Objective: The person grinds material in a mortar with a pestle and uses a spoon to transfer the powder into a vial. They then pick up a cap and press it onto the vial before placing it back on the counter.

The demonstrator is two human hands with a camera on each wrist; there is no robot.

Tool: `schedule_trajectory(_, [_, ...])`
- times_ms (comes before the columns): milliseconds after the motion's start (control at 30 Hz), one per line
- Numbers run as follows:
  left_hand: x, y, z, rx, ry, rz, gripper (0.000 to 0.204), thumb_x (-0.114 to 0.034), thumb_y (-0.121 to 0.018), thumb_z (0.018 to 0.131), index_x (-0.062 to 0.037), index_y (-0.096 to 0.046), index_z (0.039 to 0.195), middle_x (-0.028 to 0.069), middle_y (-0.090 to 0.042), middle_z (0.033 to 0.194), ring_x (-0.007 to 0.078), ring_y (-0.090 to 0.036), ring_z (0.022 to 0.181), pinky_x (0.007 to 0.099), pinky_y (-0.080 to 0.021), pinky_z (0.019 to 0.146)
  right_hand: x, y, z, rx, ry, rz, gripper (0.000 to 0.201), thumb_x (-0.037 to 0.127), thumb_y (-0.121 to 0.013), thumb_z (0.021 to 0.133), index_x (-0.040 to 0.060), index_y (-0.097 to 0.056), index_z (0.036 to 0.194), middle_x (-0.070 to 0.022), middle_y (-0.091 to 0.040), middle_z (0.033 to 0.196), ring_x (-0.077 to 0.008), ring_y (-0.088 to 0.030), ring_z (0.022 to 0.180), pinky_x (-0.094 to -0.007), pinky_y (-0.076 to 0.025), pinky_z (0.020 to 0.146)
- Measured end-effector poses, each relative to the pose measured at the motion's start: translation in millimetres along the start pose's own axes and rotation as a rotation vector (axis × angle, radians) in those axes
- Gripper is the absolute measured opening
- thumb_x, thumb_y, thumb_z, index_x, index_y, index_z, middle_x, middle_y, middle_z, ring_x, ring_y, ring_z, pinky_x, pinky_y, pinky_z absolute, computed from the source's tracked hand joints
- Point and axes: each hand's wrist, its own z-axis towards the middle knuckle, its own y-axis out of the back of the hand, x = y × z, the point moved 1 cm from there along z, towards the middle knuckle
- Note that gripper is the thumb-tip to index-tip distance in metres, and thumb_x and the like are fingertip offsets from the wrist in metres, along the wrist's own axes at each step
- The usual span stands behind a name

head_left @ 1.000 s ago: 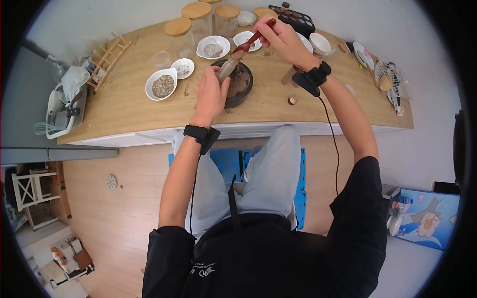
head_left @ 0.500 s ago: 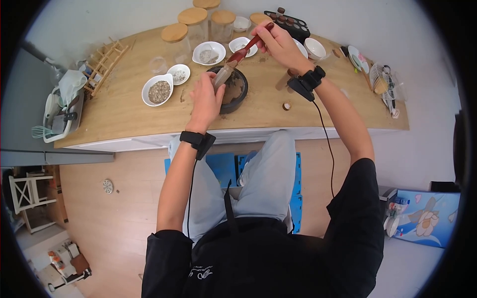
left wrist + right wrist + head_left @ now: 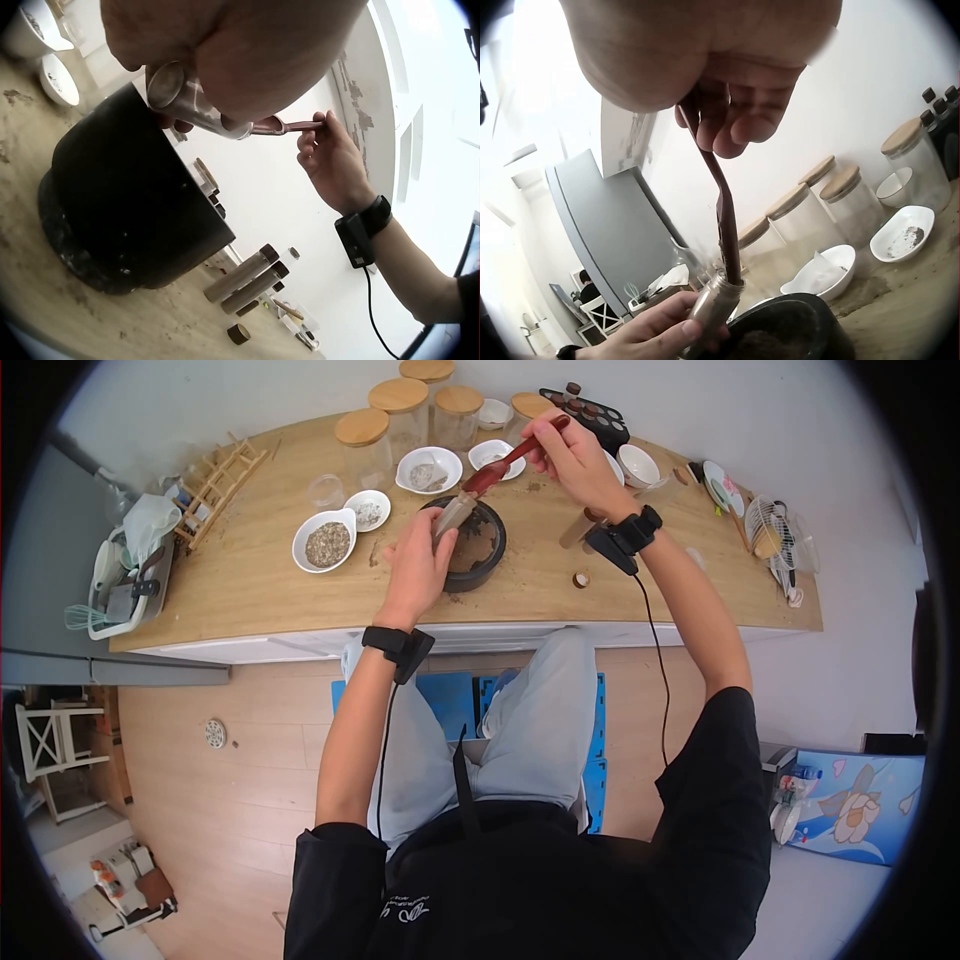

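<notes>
My left hand [image 3: 418, 572] grips a small clear glass vial [image 3: 455, 516], tilted over the near-left rim of a black mortar [image 3: 472, 582]. Brown powder [image 3: 482, 542] lies inside the mortar. Pinched in my right hand [image 3: 580, 460] is the handle of a dark red spoon [image 3: 488, 477], its bowl pointing down at the vial's mouth. In the right wrist view the spoon tip [image 3: 731, 271] meets the vial's opening [image 3: 721, 285], with powder clinging along the spoon's edge. The left wrist view shows the vial's round base [image 3: 165, 85] beyond my palm.
Right of the mortar stand capped tubes [image 3: 241, 274], with a loose cap [image 3: 581, 580] nearer me. White dishes [image 3: 324, 542] of ground material sit left and behind. Wooden-lidded jars [image 3: 400, 422] line the wall, beside a black rack [image 3: 590, 420]. A wooden rack [image 3: 215, 490] leans at far left.
Brown powder heaped in the spoon's bowl a second ago has mostly gone from it, and the bowl shows red. Both hands stay nearly in place, the spoon tilted toward the vial throughout.
</notes>
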Motion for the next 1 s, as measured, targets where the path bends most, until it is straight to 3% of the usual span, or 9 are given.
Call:
schedule_trajectory(67, [-3,1,0,-0.002,0.002,-0.006,0.034,-0.027,-0.059,0.098,-0.0095,-0.055,0.126,0.0116,-0.064,0.116,0.0277,-0.057,0.112,0.0455,-0.029,0.092,2,1,0,-0.004,-0.008,0.012,0.031,0.030,-0.046,0.106,0.0031,-0.062,0.106,0.0005,-0.061,0.081,-0.0054,-0.054,0.068,-0.0216,-0.046,0.062])
schedule_trajectory(167, [-8,3,0,-0.041,-0.046,0.056,0.032,-0.026,-0.057,0.099,-0.0072,-0.056,0.124,0.0131,-0.067,0.107,0.0292,-0.062,0.101,0.0446,-0.037,0.085,4,2,-2,-0.004,-0.053,0.044,0.028,0.032,-0.044,0.107,0.0085,-0.059,0.106,0.0020,-0.059,0.079,-0.0035,-0.053,0.069,-0.0184,-0.042,0.058])
schedule_trajectory(233, [-10,5,2,0.026,-0.029,-0.096,0.031,-0.025,-0.055,0.100,-0.0045,-0.057,0.123,0.0147,-0.068,0.091,0.0315,-0.066,0.082,0.0425,-0.045,0.072,5,3,-4,0.009,-0.044,0.045,0.028,0.032,-0.044,0.107,0.0084,-0.059,0.106,0.0018,-0.059,0.079,-0.0038,-0.054,0.068,-0.0187,-0.042,0.057])
schedule_trajectory(333, [-14,7,4,0.021,-0.005,-0.122,0.031,-0.026,-0.061,0.098,-0.0025,-0.057,0.118,0.0156,-0.066,0.078,0.0320,-0.065,0.067,0.0398,-0.047,0.061,5,5,-4,-0.001,-0.039,0.081,0.029,0.032,-0.044,0.107,0.0080,-0.058,0.106,0.0016,-0.059,0.079,-0.0041,-0.054,0.068,-0.0189,-0.042,0.057])
schedule_trajectory(533, [-17,8,4,-0.032,0.038,-0.274,0.040,-0.026,-0.076,0.087,-0.0026,-0.056,0.113,0.0162,-0.065,0.075,0.0285,-0.065,0.068,0.0376,-0.048,0.062,9,6,-6,0.011,-0.047,0.076,0.030,0.032,-0.044,0.107,0.0068,-0.061,0.107,0.0023,-0.060,0.080,-0.0041,-0.054,0.068,-0.0196,-0.042,0.058])
schedule_trajectory(667, [-9,10,4,-0.008,0.023,-0.248,0.038,-0.027,-0.076,0.087,-0.0023,-0.059,0.112,0.0161,-0.067,0.078,0.0298,-0.066,0.070,0.0374,-0.049,0.064,12,6,-10,-0.009,-0.070,0.068,0.030,0.032,-0.044,0.107,0.0064,-0.061,0.108,0.0018,-0.060,0.082,-0.0046,-0.054,0.070,-0.0200,-0.043,0.061])
schedule_trajectory(733, [-8,12,2,-0.017,-0.039,-0.182,0.035,-0.027,-0.075,0.087,-0.0014,-0.065,0.108,0.0163,-0.068,0.081,0.0321,-0.066,0.072,0.0384,-0.050,0.067,13,3,-13,-0.076,0.009,0.019,0.028,0.030,-0.042,0.108,0.0075,-0.058,0.107,0.0011,-0.059,0.081,-0.0039,-0.054,0.072,-0.0180,-0.040,0.062])
schedule_trajectory(833, [-7,13,3,-0.070,-0.083,-0.124,0.033,-0.029,-0.073,0.088,-0.0003,-0.069,0.104,0.0169,-0.069,0.084,0.0343,-0.065,0.073,0.0404,-0.050,0.068,15,1,-19,-0.045,0.042,0.021,0.022,0.024,-0.049,0.106,0.0047,-0.059,0.109,-0.0006,-0.061,0.089,-0.0060,-0.055,0.077,-0.0217,-0.046,0.071])
schedule_trajectory(1000, [-10,20,2,-0.026,-0.030,-0.109,0.035,-0.033,-0.070,0.090,0.0000,-0.069,0.103,0.0193,-0.069,0.084,0.0364,-0.065,0.074,0.0420,-0.050,0.069,18,-11,-38,0.033,0.128,-0.102,0.019,0.020,-0.051,0.105,0.0021,-0.057,0.110,-0.0039,-0.063,0.093,-0.0103,-0.057,0.081,-0.0243,-0.047,0.074])
